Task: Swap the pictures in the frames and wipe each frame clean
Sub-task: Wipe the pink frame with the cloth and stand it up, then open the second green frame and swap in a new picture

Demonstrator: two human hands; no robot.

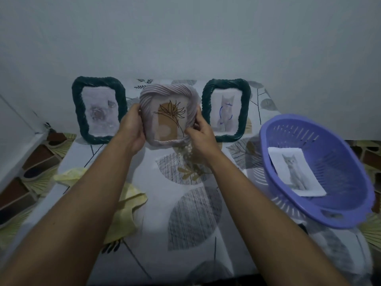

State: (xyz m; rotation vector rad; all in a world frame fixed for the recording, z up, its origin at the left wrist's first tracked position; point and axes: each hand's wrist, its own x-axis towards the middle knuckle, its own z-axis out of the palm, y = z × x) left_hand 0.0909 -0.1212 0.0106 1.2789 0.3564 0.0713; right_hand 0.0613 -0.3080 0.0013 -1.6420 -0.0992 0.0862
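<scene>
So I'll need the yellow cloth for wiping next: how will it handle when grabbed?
The yellow cloth lies crumpled in soft folds on the table, so it is probably floppy and will drape. It looks thin, likely light. One hand should manage it.

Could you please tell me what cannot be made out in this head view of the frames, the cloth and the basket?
- Back of the pale frame: faces away; left hand and right hand cover its side edges.
- Picture in the left dark frame: too blurred to identify.
- Yellow cloth: partly hidden under the left forearm.
- Basket: floor partly covered by the cat photo.
</scene>
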